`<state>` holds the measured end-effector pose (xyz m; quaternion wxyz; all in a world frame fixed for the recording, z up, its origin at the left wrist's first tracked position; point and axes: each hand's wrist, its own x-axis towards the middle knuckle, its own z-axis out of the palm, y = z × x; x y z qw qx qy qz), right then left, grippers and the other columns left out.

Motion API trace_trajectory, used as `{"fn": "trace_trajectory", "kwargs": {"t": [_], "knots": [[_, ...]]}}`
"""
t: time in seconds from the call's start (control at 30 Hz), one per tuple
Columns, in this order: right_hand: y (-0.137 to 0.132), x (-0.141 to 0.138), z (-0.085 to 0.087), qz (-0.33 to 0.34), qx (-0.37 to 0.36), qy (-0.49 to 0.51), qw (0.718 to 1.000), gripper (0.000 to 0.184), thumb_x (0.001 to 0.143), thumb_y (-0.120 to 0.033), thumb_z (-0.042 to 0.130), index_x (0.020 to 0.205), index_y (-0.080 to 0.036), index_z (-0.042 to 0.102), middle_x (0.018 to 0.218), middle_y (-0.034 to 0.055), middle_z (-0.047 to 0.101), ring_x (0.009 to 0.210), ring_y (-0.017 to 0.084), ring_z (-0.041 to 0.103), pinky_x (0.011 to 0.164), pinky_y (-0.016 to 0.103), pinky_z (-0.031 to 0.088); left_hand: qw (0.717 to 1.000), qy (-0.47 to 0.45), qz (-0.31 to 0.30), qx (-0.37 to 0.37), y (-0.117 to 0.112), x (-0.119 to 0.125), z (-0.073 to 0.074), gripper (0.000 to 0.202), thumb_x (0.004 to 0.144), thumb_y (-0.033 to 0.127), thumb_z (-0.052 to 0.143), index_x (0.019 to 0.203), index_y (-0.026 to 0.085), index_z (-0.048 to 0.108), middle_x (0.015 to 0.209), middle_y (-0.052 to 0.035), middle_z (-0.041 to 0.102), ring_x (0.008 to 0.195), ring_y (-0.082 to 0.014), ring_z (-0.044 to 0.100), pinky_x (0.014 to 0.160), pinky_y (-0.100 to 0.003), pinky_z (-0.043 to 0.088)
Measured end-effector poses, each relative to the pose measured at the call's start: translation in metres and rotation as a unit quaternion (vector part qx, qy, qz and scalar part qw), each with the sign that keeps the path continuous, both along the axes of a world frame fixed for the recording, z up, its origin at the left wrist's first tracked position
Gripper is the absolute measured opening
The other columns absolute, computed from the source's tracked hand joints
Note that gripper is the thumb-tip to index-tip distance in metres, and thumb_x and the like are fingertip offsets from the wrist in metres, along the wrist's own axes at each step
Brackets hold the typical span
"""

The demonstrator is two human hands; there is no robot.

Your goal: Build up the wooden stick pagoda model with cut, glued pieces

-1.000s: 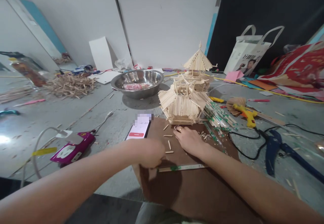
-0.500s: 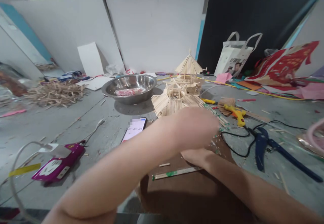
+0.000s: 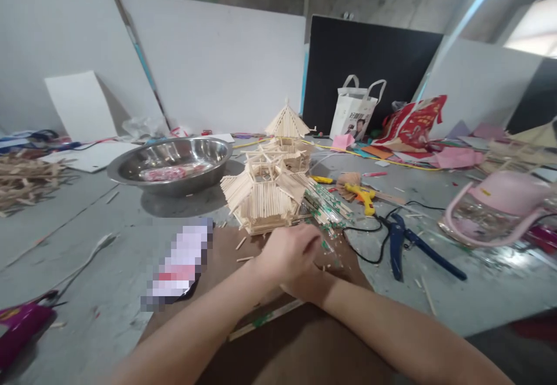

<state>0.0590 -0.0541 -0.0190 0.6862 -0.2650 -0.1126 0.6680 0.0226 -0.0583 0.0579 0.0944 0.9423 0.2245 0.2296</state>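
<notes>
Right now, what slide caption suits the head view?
Left hand partly hides right hand before a pale wooden-stick roofed model and round silver metal basin.

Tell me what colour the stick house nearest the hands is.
The stick house is a pale, creamy wood colour, showing best in the head view.

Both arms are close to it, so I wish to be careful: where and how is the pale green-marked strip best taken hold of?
Probably by the middle of the pale strip, pinching its long edges, coming from the near side. It lies slanted, one end by the left forearm, the other by the right hand; its middle shows uncovered between.
</notes>
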Motion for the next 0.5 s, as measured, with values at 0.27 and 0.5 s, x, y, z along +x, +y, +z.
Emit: {"fn": "trace_trajectory", "kwargs": {"t": [0.27,0.5], "knots": [[-0.023,0.045,-0.002,0.049,-0.330,0.910,0.245,0.036,0.086,-0.031,0.025,0.108,-0.021,0.051,0.094,0.0083,0.059,0.069,0.015,0.051,0.051,0.025,0.040,0.984,-0.046,0.174,-0.015,0.013,-0.062,-0.053,0.017,0.083,0.022,0.033,0.084,0.018,0.050,0.080,-0.0038,0.057,0.075,-0.0138,0.056,0.066,-0.025,0.045],[-0.023,0.044,0.004,-0.023,-0.324,0.908,-0.265,0.022,0.081,-0.019,0.038,0.090,-0.013,0.056,0.089,0.0084,0.059,0.076,0.018,0.046,0.061,0.031,0.039,0.982,0.044,0.167,-0.070,0.012,-0.072,-0.059,0.026,0.074,0.006,0.032,0.086,0.019,0.052,0.085,-0.0049,0.054,0.079,-0.0141,0.054,0.072,-0.027,0.044]]}}
